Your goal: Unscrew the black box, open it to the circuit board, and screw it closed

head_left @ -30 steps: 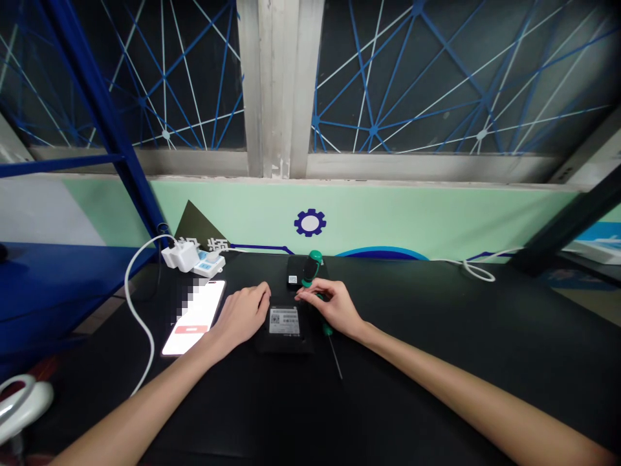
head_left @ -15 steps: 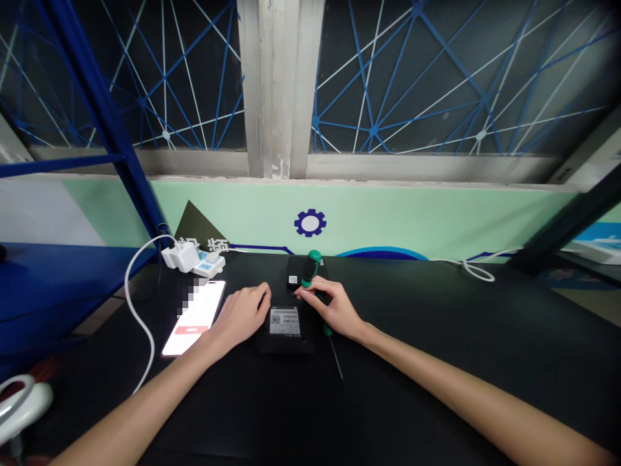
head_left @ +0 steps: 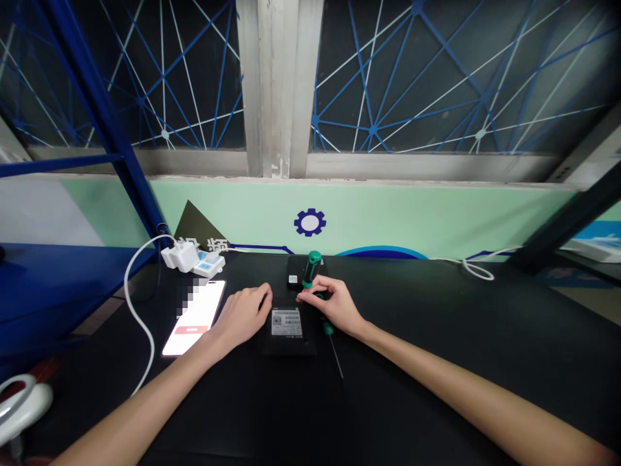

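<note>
A black table (head_left: 427, 369) carries a smartphone (head_left: 194, 318), a labelled black device (head_left: 286, 343) and a charger (head_left: 182, 257).

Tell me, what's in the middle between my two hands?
In the head view, a black box with a white label lies between the left hand and the right hand.

view: single head-worn camera | faces: forward and down | near: left hand (head_left: 241, 316), right hand (head_left: 337, 307) | far: window (head_left: 436, 77)

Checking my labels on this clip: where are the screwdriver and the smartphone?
Screwdriver (head_left: 312, 269): head view, on its green and black handle.
Smartphone (head_left: 194, 318): head view, on its lit screen.
</note>
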The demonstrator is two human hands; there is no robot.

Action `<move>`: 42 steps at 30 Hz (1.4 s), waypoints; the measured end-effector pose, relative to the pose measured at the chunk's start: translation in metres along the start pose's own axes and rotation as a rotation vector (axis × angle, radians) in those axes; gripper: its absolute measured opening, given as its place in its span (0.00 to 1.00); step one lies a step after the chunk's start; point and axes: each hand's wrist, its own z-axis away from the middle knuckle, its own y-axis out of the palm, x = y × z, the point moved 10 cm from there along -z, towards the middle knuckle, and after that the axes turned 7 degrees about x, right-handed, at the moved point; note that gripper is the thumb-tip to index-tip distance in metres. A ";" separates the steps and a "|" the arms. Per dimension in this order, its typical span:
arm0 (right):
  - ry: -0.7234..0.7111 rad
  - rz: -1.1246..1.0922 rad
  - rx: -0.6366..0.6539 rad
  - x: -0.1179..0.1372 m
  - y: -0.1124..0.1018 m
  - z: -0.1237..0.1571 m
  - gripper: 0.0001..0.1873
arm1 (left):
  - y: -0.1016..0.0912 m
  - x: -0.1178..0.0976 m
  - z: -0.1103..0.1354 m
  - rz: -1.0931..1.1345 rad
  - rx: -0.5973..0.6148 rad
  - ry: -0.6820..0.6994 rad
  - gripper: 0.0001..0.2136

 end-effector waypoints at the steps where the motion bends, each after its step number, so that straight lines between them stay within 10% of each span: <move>1: 0.003 -0.011 0.006 0.000 0.001 0.000 0.15 | 0.000 0.000 0.000 -0.002 -0.003 0.003 0.10; 42: -0.033 0.029 0.010 0.004 0.001 0.001 0.16 | 0.001 -0.001 -0.001 -0.037 -0.016 0.021 0.10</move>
